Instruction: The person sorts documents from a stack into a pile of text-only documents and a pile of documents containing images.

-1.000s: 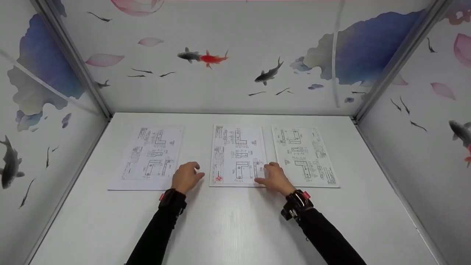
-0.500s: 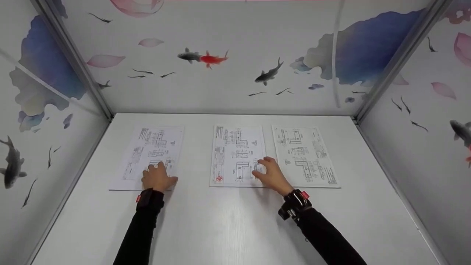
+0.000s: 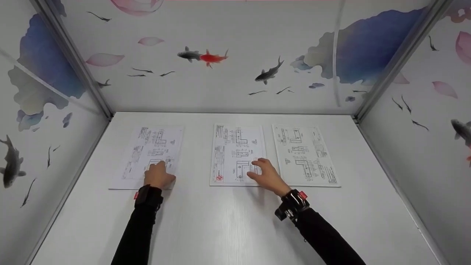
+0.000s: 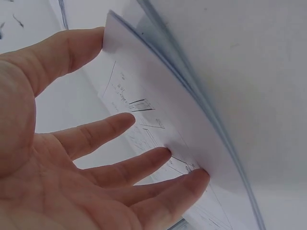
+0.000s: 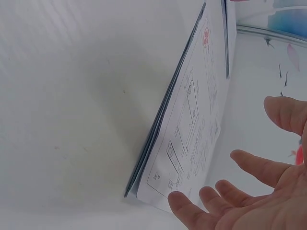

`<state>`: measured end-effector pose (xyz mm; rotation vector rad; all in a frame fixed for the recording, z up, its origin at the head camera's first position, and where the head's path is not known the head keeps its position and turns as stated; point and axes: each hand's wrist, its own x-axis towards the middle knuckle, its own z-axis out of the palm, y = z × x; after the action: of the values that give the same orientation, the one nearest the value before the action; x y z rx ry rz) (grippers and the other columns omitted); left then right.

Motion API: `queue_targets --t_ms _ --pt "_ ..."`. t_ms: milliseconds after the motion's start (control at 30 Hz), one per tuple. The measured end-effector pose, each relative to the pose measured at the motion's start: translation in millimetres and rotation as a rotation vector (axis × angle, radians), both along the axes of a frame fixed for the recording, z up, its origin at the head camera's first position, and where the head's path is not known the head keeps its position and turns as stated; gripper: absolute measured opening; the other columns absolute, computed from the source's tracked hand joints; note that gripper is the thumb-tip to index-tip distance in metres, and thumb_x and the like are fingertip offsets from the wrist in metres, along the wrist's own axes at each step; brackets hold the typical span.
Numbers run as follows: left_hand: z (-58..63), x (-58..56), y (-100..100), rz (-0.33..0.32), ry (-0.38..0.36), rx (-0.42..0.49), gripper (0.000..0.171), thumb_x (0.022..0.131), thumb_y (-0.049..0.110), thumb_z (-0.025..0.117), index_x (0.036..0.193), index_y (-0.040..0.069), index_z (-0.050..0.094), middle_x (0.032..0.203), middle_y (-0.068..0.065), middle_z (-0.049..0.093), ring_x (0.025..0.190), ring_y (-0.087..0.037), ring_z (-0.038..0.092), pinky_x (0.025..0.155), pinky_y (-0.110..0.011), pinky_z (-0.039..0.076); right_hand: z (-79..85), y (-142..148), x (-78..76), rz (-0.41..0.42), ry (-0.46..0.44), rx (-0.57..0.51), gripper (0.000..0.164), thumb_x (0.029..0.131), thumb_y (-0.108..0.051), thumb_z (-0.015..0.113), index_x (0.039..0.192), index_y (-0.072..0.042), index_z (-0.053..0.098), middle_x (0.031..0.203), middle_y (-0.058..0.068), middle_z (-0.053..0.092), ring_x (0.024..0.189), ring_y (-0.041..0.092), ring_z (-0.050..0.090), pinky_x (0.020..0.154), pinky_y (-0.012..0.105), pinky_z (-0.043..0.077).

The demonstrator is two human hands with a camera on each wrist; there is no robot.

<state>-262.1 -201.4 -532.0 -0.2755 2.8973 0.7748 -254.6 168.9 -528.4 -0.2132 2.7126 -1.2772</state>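
Stacks of printed technical-drawing paper lie in a row; the left stack [image 3: 127,175] is under my left hand [image 3: 158,176]. In the left wrist view, its top sheet [image 4: 144,72] bows up at one corner, apart from the sheets beneath. My left thumb [image 4: 79,45] meets that corner, while the extended fingers reach over the printed face, some fingertips touching it. My right hand [image 3: 270,178] is over the lower right corner of the middle stack [image 3: 228,154], its fingers spread and relaxed. In the right wrist view, nothing is between those fingers [image 5: 261,167].
The right paper stack [image 3: 320,154] lies close beside the middle one, with a wider gap on the left side. White panels [image 3: 228,92] with painted fish and petals enclose the white table [image 3: 220,228] at the back and both sides.
My left hand has moved left from beside the left stack onto its lower right part, its fingers drawing in. My right hand has shifted slightly left over the middle stack.
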Motion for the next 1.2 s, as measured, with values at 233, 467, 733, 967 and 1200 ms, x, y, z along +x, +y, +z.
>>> queue_targets --t_ms 233,467,733,967,1200 --pt "0.0 -0.9 -7.0 -0.02 0.012 0.046 0.044 0.077 0.015 0.077 0.109 -0.01 0.061 0.098 -0.025 0.066 0.081 -0.032 0.059 0.076 -0.046 0.049 -1.0 -1.4 0.0 0.003 -0.018 -0.006 0.051 0.091 -0.026 0.068 0.133 0.0 0.056 0.149 0.023 0.038 0.141 0.039 0.035 0.116 0.052 0.028" --pt "3.6 -2.0 -6.8 -0.033 -0.03 0.081 0.053 0.08 0.013 0.074 0.124 -0.012 0.056 0.119 -0.031 0.061 0.103 -0.04 0.06 0.092 -0.051 0.048 -1.5 -1.7 0.9 0.0 -0.032 -0.014 0.05 0.091 -0.027 0.068 0.133 -0.002 0.057 0.15 0.022 0.038 0.142 0.038 0.034 0.117 0.052 0.026" --pt "3.5 -1.3 -6.6 -0.031 0.01 0.046 0.046 0.083 0.003 0.064 0.126 -0.012 0.055 0.119 -0.032 0.062 0.099 -0.04 0.062 0.09 -0.053 0.049 -3.6 -1.1 0.6 0.015 -0.015 -0.038 0.048 0.091 -0.025 0.068 0.132 -0.003 0.057 0.149 0.022 0.04 0.141 0.037 0.036 0.117 0.052 0.027" --pt "-2.1 1.2 -6.1 -0.045 0.144 -0.021 0.022 0.089 -0.005 0.049 0.103 -0.014 0.064 0.093 -0.03 0.067 0.075 -0.033 0.063 0.07 -0.05 0.052 -2.5 -2.5 0.3 0.018 -0.025 -0.033 0.045 0.091 -0.026 0.068 0.13 -0.004 0.059 0.148 0.021 0.041 0.142 0.037 0.035 0.117 0.051 0.026" --pt "-3.6 5.8 1.2 0.007 0.211 0.003 0.02 0.091 -0.004 0.046 0.09 -0.013 0.064 0.084 -0.029 0.067 0.069 -0.031 0.062 0.064 -0.049 0.05 0.6 -6.6 -1.3 0.064 -0.046 -0.033 0.044 0.092 -0.028 0.067 0.13 -0.007 0.06 0.146 0.018 0.045 0.142 0.036 0.036 0.117 0.051 0.026"
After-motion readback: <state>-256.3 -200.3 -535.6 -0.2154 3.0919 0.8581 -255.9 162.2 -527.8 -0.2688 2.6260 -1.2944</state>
